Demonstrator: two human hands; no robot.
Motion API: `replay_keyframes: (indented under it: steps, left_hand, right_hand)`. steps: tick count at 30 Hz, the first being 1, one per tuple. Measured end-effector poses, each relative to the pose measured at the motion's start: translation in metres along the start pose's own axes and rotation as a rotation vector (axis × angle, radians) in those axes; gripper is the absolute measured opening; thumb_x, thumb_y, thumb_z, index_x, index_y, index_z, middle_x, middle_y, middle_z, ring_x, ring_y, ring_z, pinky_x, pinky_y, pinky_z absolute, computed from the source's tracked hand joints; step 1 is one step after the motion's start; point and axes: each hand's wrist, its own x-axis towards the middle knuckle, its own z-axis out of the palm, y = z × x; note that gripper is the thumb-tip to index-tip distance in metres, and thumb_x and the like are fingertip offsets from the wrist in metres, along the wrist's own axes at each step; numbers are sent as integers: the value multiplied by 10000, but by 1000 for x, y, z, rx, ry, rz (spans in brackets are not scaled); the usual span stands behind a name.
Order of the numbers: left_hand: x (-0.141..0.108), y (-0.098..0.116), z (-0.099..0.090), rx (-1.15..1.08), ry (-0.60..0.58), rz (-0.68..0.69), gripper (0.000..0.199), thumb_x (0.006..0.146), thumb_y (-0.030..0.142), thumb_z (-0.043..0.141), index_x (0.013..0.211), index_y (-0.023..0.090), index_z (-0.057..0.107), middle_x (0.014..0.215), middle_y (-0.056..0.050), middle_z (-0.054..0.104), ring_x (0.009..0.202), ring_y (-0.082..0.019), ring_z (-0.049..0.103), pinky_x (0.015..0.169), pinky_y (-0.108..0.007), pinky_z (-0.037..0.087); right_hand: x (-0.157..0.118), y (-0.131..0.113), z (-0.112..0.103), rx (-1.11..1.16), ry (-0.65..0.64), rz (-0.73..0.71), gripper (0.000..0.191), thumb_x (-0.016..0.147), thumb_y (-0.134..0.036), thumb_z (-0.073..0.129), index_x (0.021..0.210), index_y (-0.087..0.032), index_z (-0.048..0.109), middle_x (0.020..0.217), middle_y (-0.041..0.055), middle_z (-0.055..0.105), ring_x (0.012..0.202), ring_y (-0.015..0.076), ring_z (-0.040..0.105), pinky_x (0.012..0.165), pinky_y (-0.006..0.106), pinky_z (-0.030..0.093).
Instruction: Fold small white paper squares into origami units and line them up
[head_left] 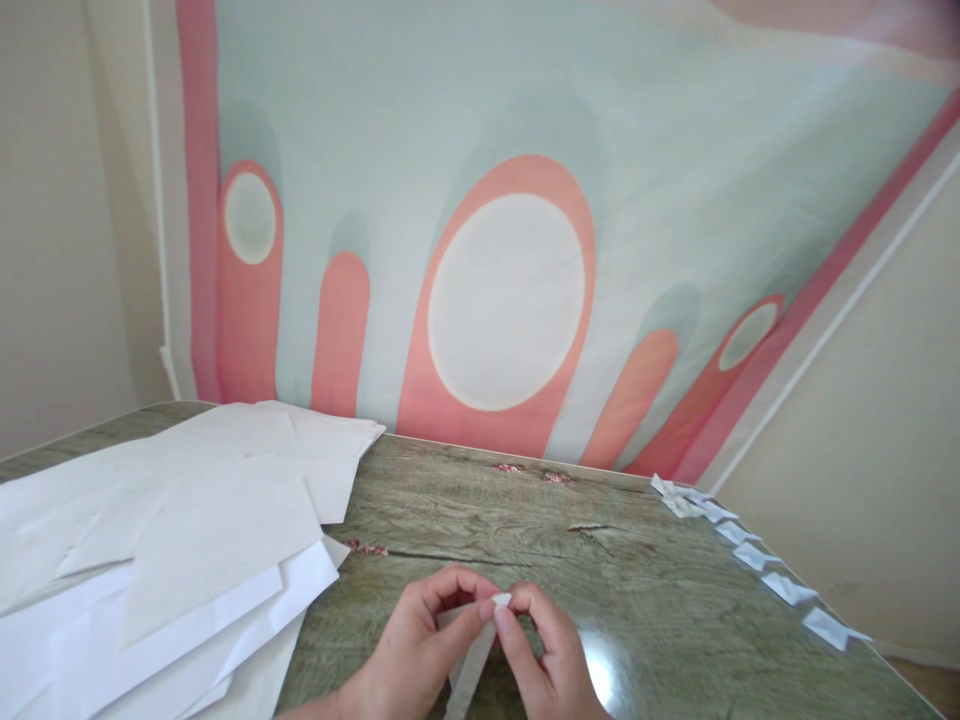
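Wood-grain table (450, 510) below, and here left hand (416, 645) and right hand (551, 660) pinch a paper strip (470, 675), fingertips closed

From far away, I look at a big picture (510, 120) hanging behind a table (600, 540). It is pale green with pink edges, orange round-topped shapes and a big white circle (510, 300). I see a plain pale wall (67, 200) on the left and another wall (832, 470) on the right. The tabletop looks like greenish-brown wood with dark cracks, and a bright shiny spot (598, 665) glows near the front.
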Motion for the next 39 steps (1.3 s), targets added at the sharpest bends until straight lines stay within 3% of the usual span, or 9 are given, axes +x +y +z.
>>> replay_keyframes:
  steps: [7, 10, 15, 25, 32, 39]
  left_hand:
    - [6, 1, -5, -94, -25, -204, 420, 760, 544, 578, 703, 132, 632, 631, 9, 554, 613, -127, 455, 584, -225, 369]
    - [9, -2, -9, -162, -65, -312, 433, 725, 545, 616, 629, 123, 606, 536, 40, 475, 528, -95, 363, 508, -206, 285]
    - [13, -3, -13, -123, -101, -351, 406, 630, 514, 712, 611, 118, 623, 525, 43, 486, 517, -86, 347, 498, -201, 269]
    - [14, -6, -15, 75, -132, -206, 319, 710, 415, 669, 677, 97, 665, 572, 20, 560, 533, -92, 411, 531, -203, 325]
    - [11, -6, -13, 236, -111, -72, 303, 814, 414, 530, 714, 131, 572, 645, 16, 520, 616, -122, 438, 570, -220, 362]
    - [16, -21, -18, 292, 158, 31, 311, 888, 454, 382, 746, 188, 457, 670, 36, 388, 646, -140, 394, 604, -237, 385]
  right_hand:
    - [1, 7, -4, 229, -153, 267, 293, 891, -408, 454, 694, -192, 458, 614, -30, 462, 581, 113, 457, 535, 202, 387]
    - [1, 10, -6, 273, -234, 292, 301, 873, -426, 478, 687, -191, 451, 602, -38, 438, 574, 111, 449, 530, 203, 373]
    - [0, 12, -7, 263, -275, 277, 297, 868, -419, 480, 684, -187, 454, 591, -38, 437, 556, 109, 442, 526, 210, 359]
    - [-1, 15, -7, 192, -313, 288, 319, 863, -430, 469, 659, -185, 450, 559, -37, 435, 536, 110, 431, 514, 217, 337]
    - [2, 13, -7, 207, -307, 301, 279, 845, -396, 497, 673, -178, 477, 591, -40, 406, 566, 109, 394, 525, 220, 323]
    - [6, 6, -4, 171, -360, 321, 220, 816, -353, 531, 708, -163, 560, 607, -22, 489, 581, 120, 454, 561, 226, 357]
